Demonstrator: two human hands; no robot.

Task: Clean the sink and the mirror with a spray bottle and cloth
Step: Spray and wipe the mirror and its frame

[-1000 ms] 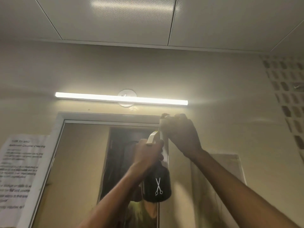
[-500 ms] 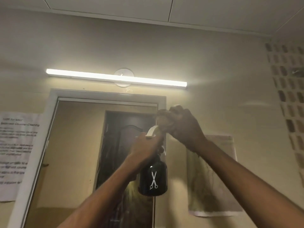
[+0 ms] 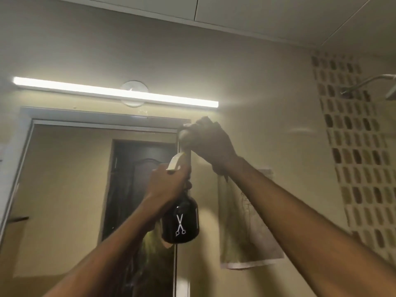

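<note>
A person's two bare arms are reaching up toward the top right corner of a bathroom mirror [image 3: 64,189], seen from below by the head camera. The left hand [image 3: 169,185] is gripping the neck of a black spray bottle [image 3: 180,224] marked with a white scissors emblem, its fingers closed around the neck just beneath the pale trigger [image 3: 174,162], which is sticking up above the knuckles. The bottle is hanging upright in front of the mirror's right edge. The right hand [image 3: 209,142] is bunched into a fist around what looks like a grey cloth [image 3: 185,136], mostly hidden by the fingers and blurred, and is pressing it at the upper right corner of the mirror frame [image 3: 107,116], directly above the bottle's spray head. Whether cloth and spray head are touching cannot be told. A lit tube light [image 3: 115,93] is glowing on the wall just above the frame. The glass is reflecting a dark door [image 3: 137,189]. A stained paper sheet [image 3: 246,232] is hanging on the wall to the right of the mirror, partly behind the right forearm. Farther right, a strip of mosaic tiles [image 3: 353,146] is running down the wall beside a shower head [image 3: 381,82] at the frame's edge.
</note>
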